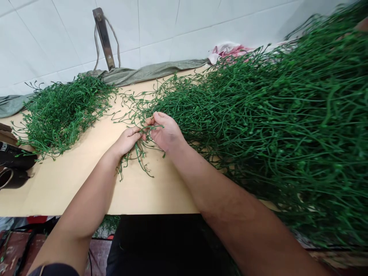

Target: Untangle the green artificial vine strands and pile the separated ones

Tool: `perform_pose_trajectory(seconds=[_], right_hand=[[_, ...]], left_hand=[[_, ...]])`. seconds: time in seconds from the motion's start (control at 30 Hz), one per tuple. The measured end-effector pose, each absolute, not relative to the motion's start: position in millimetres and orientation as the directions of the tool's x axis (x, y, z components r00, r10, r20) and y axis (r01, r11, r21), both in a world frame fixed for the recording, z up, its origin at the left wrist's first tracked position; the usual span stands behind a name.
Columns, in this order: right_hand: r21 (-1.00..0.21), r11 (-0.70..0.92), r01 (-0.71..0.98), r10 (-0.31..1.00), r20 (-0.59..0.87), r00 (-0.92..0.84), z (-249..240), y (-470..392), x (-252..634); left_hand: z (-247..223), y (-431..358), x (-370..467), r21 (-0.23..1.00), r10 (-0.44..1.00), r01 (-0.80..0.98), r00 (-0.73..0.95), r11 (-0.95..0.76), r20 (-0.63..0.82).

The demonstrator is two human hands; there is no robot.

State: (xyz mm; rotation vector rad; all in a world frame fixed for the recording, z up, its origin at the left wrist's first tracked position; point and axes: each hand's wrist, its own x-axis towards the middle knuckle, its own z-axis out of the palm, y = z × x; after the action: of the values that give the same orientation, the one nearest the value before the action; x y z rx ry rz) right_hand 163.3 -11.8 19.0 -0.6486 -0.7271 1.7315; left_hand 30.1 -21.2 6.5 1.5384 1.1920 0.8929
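My left hand (pixel 128 142) is closed, its thumb and fingers pinched on a few thin green artificial plant stems (pixel 140 151). The branching ends of these stems hang below it over the table. Close against it on the right, my right hand (pixel 166 132) is closed too, with fingertips on the same stems; one stem crosses in front of its fingers. Just behind and right of my hands, a big heap of green artificial stems (pixel 258 111) spreads across the table. A smaller pile of stems (pixel 66 111) lies apart at the left.
The pale tabletop (pixel 161 195) ends close before my body. A grey-green cloth (pixel 155 73) runs along the tiled wall, with a pink and white cloth (pixel 230 51) beyond it. A metal bar (pixel 104 38) leans there. Dark cylinders (pixel 14 178) sit at the left edge.
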Motion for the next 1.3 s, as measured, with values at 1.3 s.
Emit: perform_pose_trajectory(seconds=[1.3], right_hand=[[-0.507, 0.322, 0.800, 0.586, 0.770, 0.252, 9, 5, 231]], left_hand=[[14, -20, 21, 0.963, 0.977, -0.234, 0.193, 0.137, -0.093]])
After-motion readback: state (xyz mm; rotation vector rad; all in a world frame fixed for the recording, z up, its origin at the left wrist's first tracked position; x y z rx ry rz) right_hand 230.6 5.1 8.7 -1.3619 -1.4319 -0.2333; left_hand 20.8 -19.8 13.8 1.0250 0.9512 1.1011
